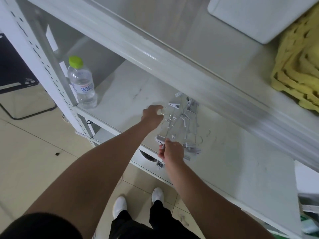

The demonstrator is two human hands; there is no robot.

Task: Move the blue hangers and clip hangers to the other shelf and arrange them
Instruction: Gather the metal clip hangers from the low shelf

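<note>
A pile of metal clip hangers (185, 121) lies on the white middle shelf (233, 161), partly under the edge of the shelf above. My left hand (152, 114) is closed around a wire hook at the pile's left side. My right hand (170, 152) grips the bar of one clip hanger at the shelf's front edge, its lower clip hanging just past the edge. No blue hangers are in view.
A clear water bottle (82, 83) with a green cap stands at the shelf's left end beside the perforated upright (43, 66). On the upper shelf (172, 31) lie a yellow mat (298, 66) and a white box (259, 16). Tiled floor and my white shoes are below.
</note>
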